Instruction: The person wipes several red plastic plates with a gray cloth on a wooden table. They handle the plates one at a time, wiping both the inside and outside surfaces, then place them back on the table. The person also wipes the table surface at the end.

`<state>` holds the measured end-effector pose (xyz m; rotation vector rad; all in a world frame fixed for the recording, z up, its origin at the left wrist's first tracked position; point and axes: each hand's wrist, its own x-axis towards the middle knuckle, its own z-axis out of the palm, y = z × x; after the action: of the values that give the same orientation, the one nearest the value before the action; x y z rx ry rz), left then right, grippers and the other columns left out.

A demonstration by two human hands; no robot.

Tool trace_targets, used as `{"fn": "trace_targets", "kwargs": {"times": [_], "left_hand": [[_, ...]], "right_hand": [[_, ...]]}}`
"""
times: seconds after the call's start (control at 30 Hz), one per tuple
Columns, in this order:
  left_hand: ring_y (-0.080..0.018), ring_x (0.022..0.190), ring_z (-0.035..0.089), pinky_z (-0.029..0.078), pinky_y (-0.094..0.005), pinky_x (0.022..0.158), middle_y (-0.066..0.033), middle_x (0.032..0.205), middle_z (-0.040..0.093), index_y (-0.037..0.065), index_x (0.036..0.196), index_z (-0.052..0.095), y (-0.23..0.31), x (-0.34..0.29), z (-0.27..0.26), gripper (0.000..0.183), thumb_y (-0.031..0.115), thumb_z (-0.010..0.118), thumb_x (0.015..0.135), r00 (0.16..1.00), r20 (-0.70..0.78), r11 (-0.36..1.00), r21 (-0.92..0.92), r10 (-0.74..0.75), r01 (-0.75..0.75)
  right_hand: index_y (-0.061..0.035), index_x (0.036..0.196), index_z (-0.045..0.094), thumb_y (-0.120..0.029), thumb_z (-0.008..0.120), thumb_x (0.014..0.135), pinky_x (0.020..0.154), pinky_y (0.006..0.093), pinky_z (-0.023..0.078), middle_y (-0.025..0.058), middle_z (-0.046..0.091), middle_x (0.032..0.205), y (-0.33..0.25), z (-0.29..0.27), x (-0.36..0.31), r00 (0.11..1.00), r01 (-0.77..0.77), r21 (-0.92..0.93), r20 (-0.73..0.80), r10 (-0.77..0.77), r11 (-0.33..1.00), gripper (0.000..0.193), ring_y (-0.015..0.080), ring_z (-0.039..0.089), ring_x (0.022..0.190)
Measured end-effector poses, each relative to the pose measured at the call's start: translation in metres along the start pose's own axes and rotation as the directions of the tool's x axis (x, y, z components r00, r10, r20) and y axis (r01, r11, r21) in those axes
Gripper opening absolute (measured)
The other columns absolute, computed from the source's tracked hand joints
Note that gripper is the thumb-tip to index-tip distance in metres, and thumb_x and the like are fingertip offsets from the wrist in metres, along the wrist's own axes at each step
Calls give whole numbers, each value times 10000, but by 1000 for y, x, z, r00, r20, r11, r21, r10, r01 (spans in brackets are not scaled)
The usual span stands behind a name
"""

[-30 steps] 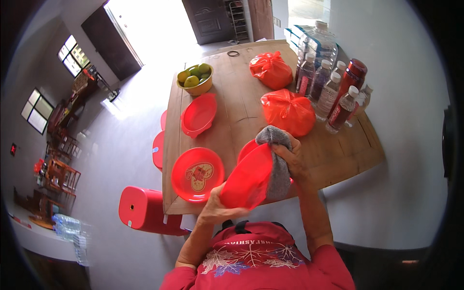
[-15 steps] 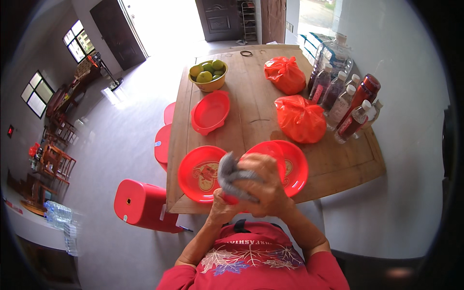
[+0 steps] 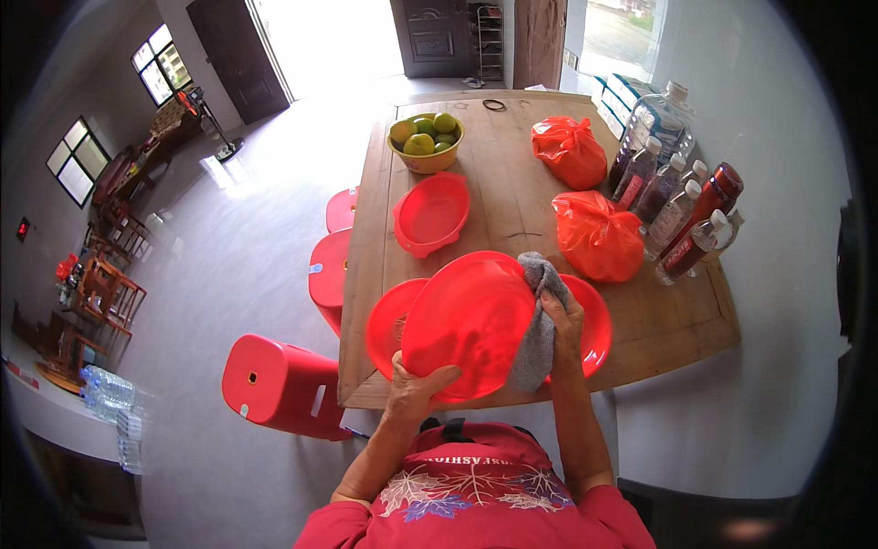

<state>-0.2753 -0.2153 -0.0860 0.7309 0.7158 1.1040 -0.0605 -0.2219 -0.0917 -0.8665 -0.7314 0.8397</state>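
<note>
A round red plastic plate (image 3: 471, 316) is held up above the table's near edge, its broad face tilted toward me. My left hand (image 3: 416, 386) grips the lower left rim, the thumb lying across the face. At the right rim my right hand (image 3: 560, 322) is closed on a grey cloth (image 3: 533, 343), which drapes along the plate's edge. Some of the right fingers are hidden behind the plate. Underneath, partly covered, lie two more red plates on the table, a left plate (image 3: 382, 316) and a right plate (image 3: 594, 320).
On the wooden table (image 3: 503, 206) stand a red two-handled basin (image 3: 433, 215), a yellow bowl (image 3: 428, 163) of green fruit and two tied red bags, the nearer bag (image 3: 599, 238) beside several bottles (image 3: 681, 215). Red stools (image 3: 288, 384) line the left side; a wall (image 3: 759, 366) closes the right.
The plate has been raised and turned face-on toward me. My right hand, with the cloth, has moved right to its rim; my left hand now grips the lower left rim.
</note>
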Motion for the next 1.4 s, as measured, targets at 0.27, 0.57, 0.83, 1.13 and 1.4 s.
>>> {"fn": "trace_targets", "kwargs": {"times": [0.27, 0.57, 0.83, 1.13, 1.4], "left_hand": [[-142, 851, 634, 545, -304, 726, -64, 1029, 638, 1, 1075, 602, 7, 12, -22, 253, 145, 624, 868, 991, 129, 996, 84, 30, -41], [-239, 763, 648, 551, -328, 711, -110, 914, 662, 35, 1114, 564, 50, 31, -44, 598, 578, 387, 937, 912, 372, 784, -508, -175, 357], [-166, 982, 577, 518, -288, 793, -91, 1080, 575, 40, 1145, 538, 27, 30, -66, 374, 347, 386, 996, 958, 251, 957, -281, 141, -67], [-45, 767, 568, 503, -240, 669, 12, 905, 622, 40, 1030, 616, 56, 15, -53, 347, 364, 511, 966, 980, 183, 995, -37, -80, 88], [-196, 1035, 601, 502, -322, 894, -123, 1239, 558, -3, 1314, 428, 91, 32, -37, 529, 418, 393, 994, 995, -80, 921, -382, 54, -80]], "right_hand": [[-43, 1132, 634, -23, 639, 675, 1022, 411, 381, 165, 538, 1265, -32, 69, -5, 724, 682, -517, 579, -375, 518, 457, 332, 489, 1225], [-110, 1005, 681, -149, 665, 716, 1020, 433, 400, 91, 533, 1234, 27, 117, -67, 455, 890, -429, 815, -359, 155, 292, 279, 476, 1225], [-82, 1019, 674, -118, 642, 746, 989, 424, 399, 132, 550, 1215, 0, 157, -40, 536, 844, -485, 759, -369, 228, 277, 282, 526, 1166], [-6, 1193, 565, -108, 575, 864, 971, 364, 393, 166, 564, 1220, -27, 113, 20, 864, 434, -521, 472, -175, 735, 344, 278, 520, 1161], [-2, 1275, 514, -154, 566, 898, 1027, 399, 343, 177, 488, 1306, 78, 65, -63, 967, 237, -816, 147, -206, 528, 409, 297, 435, 1238]]}}
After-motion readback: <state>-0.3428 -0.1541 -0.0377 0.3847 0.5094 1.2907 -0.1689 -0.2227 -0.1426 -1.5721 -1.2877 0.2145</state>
